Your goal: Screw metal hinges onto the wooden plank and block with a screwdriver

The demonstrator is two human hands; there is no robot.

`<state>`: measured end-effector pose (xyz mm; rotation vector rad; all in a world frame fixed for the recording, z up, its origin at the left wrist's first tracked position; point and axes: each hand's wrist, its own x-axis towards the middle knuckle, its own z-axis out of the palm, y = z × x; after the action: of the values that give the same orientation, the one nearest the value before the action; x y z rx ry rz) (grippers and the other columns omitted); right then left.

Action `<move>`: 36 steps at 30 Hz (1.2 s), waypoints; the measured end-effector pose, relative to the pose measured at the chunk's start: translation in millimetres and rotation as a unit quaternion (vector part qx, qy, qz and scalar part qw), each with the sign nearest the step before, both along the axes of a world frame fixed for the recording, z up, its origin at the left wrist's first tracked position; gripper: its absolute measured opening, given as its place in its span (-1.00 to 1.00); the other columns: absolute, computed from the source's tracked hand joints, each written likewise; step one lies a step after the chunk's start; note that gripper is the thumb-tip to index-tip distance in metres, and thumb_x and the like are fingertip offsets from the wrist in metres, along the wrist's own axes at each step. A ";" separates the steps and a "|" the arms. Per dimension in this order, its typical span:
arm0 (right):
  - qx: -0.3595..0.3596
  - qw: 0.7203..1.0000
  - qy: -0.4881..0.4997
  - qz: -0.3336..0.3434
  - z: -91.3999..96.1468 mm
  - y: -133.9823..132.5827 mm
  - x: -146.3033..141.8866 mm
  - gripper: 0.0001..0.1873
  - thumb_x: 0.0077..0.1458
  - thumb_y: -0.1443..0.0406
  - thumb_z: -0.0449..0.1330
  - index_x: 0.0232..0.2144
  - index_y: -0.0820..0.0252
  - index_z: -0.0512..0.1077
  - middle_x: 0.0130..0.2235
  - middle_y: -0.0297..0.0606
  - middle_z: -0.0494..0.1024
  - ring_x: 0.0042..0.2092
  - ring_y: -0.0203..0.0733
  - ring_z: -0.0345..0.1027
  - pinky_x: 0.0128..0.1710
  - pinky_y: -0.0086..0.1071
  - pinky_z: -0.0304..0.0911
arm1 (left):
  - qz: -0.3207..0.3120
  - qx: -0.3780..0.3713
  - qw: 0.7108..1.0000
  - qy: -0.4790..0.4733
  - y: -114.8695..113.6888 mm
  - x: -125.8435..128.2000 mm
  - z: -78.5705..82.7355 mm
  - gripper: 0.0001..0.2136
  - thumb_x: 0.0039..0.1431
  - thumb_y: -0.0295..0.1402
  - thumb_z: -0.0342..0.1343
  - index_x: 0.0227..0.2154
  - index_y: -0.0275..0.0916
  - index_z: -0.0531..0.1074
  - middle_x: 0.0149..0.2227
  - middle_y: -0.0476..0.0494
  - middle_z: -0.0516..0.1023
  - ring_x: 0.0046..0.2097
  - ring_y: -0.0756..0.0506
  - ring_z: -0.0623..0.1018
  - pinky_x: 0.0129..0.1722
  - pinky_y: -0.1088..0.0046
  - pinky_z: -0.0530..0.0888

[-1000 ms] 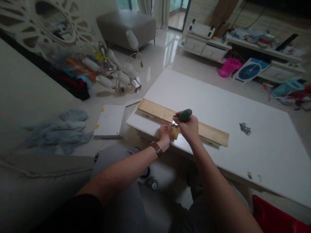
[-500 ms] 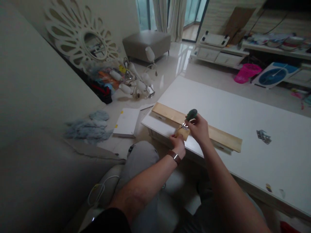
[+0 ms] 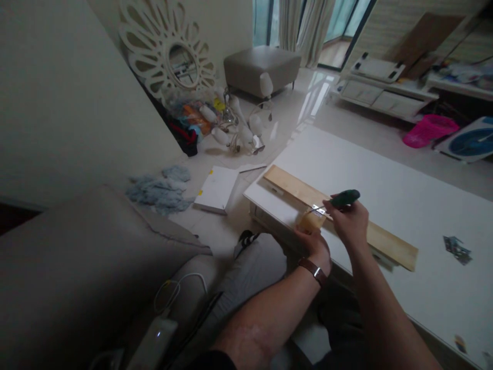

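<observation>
A long pale wooden board [image 3: 389, 241] lies along the near side of the white table [image 3: 416, 200]. At its near edge, around the middle, is a shiny metal hinge [image 3: 318, 209] between the board and a small wooden piece [image 3: 313, 221]. My left hand [image 3: 316, 245] grips that small piece from below, fingers closed on it. In my right hand [image 3: 351, 223] is a screwdriver with a dark green handle [image 3: 346, 198]. Its shaft slopes down to the left, over the hinge toward the small piece. Whether the tip sits in a screw, I cannot make out.
More metal hinges [image 3: 457, 250] lie in a pile on the table's right. A white box [image 3: 216, 189] and a grey-blue cloth [image 3: 157, 190] are on the floor to the left. Beyond them stands a chandelier [image 3: 244, 126]. A sofa [image 3: 96, 246] fills the left foreground.
The view has turned left, so everything appears further right. The screwdriver's handle has tipped rightward and lower, and its shaft now lies flatter. Both hands keep their hold.
</observation>
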<state>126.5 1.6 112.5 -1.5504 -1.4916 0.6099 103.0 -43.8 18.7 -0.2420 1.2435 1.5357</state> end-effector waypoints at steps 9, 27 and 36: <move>-0.006 0.998 -0.045 -0.038 7.1 -3.6 -2.6 -0.54 -0.12 -0.06 0.45 -0.34 0.18 0.64 -0.40 -0.12 0.65 -0.35 0.05 0.55 -0.24 -0.04 0.46 | 0.030 -0.075 0.996 -0.034 -0.7 23.7 5.9 -0.68 0.15 -0.57 0.18 -0.09 -0.12 0.33 -0.05 -0.21 0.57 0.03 -0.16 0.61 0.17 0.25 0.45; 0.012 1.000 0.013 -0.016 14.2 -2.6 -14.7 -0.74 -0.19 0.28 0.39 -0.34 0.19 0.70 -0.40 -0.13 0.68 -0.50 -0.17 0.45 -0.43 -0.21 0.38 | 0.045 -0.088 0.995 0.006 0.0 30.4 2.5 -0.57 0.07 -0.63 0.15 -0.02 -0.15 0.30 -0.07 -0.15 0.58 -0.05 -0.10 0.63 0.06 0.34 0.50; 0.050 0.998 0.036 0.012 8.7 2.1 -16.1 -0.63 -0.17 0.21 0.44 -0.24 0.20 0.63 -0.23 -0.03 0.74 -0.46 -0.17 0.50 -0.43 -0.25 0.44 | 0.054 -0.047 0.997 -0.012 -1.8 11.7 16.8 -0.62 0.15 -0.62 0.13 0.01 -0.20 0.33 -0.08 -0.18 0.58 -0.05 -0.11 0.63 0.06 0.34 0.49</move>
<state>110.4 3.7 121.2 -1.4223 -1.4664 0.5894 114.6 -45.6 35.5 -0.3945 1.3023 1.5637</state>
